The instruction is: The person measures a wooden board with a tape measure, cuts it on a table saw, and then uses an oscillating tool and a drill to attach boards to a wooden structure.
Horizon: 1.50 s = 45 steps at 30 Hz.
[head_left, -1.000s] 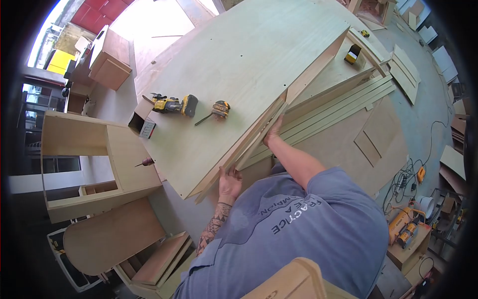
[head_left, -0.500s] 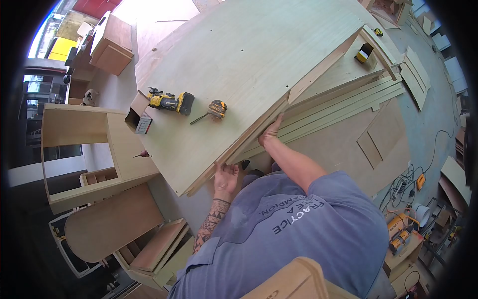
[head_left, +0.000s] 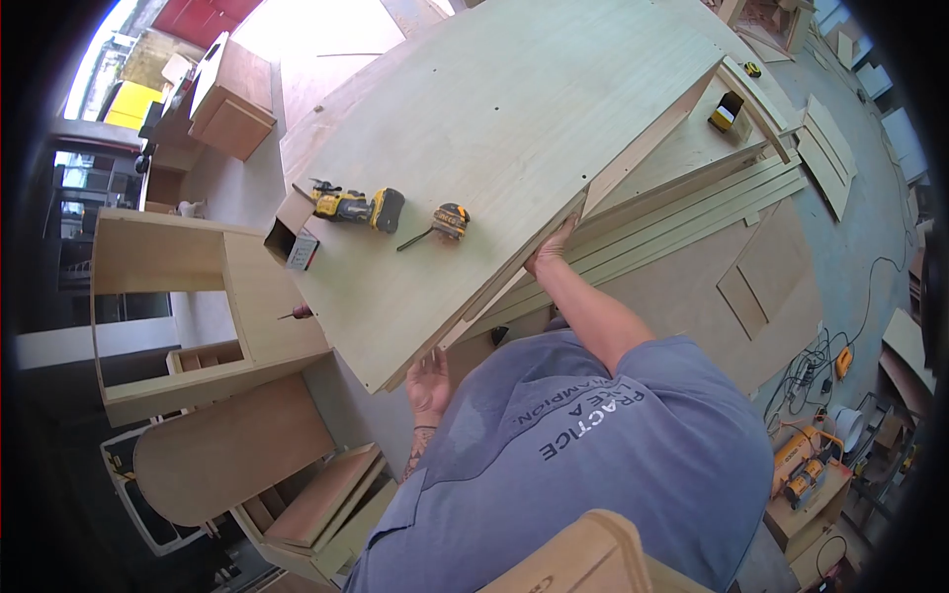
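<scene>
A large pale plywood panel (head_left: 445,128) lies in front of me, with a long wooden strip (head_left: 486,312) along its near edge. My right hand (head_left: 552,249) is closed around the strip under that edge, fingertips pressed against the wood. Near the panel's left corner, my left hand (head_left: 427,385) has its palm turned up and its fingers curled at the strip's end; the fingertips are partly hidden. On the panel rest a yellow and black cordless power tool (head_left: 356,208), a tape measure (head_left: 452,221) and a small open box (head_left: 297,247).
Several long boards (head_left: 682,232) lie beneath the panel's right side. A black and yellow box (head_left: 725,112) sits inside the frame. Unfinished wooden cabinets (head_left: 262,292) stand at left. Cables (head_left: 811,366) and a yellow compressor (head_left: 806,479) are at lower right.
The strip's left end has come away from the panel edge, widening the gap. My left hand has shifted left and down, my right hand slightly right. The view has shifted a little.
</scene>
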Motion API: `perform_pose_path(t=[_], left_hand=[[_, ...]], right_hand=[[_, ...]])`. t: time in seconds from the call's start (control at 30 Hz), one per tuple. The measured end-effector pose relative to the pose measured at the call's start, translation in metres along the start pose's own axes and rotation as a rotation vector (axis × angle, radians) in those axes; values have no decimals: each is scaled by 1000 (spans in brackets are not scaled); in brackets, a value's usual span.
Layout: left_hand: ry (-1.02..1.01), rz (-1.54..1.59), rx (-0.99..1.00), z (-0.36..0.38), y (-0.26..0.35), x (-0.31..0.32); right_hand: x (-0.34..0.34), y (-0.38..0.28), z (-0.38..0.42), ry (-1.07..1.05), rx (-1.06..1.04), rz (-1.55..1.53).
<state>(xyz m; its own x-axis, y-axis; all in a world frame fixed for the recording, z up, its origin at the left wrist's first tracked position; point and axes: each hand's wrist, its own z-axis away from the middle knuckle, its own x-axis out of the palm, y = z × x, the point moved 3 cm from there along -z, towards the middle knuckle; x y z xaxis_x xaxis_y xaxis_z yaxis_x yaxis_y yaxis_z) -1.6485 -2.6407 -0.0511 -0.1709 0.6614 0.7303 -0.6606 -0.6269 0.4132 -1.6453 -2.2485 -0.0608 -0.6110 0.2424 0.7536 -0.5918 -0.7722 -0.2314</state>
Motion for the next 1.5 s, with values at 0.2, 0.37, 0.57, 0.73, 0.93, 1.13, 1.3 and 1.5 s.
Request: perform_pose_path(t=[0.2, 0.37, 0.57, 0.73, 0.93, 1.13, 1.3, 1.5], left_hand=[[75, -252, 29, -17, 5, -35], [96, -145, 117, 8, 5, -3], [42, -124, 64, 11, 11, 10], [-291, -150, 154, 4, 0, -14], [-269, -278, 146, -12, 9, -39], [-139, -328, 43, 2, 21, -32], [-11, -408, -75, -8, 27, -53], [-385, 532, -385, -5, 20, -62]], right_hand=[[-29, 9, -35, 19, -112, 136], [2, 0, 2, -159, 43, 251], [16, 2, 10, -132, 26, 276], [-19, 6, -43, -258, 110, 65], [1, 6, -24, -139, -152, 129], [17, 7, -1, -25, -130, 19], [6, 9, -11, -11, -67, -48], [5, 10, -14, -15, -53, -100]])
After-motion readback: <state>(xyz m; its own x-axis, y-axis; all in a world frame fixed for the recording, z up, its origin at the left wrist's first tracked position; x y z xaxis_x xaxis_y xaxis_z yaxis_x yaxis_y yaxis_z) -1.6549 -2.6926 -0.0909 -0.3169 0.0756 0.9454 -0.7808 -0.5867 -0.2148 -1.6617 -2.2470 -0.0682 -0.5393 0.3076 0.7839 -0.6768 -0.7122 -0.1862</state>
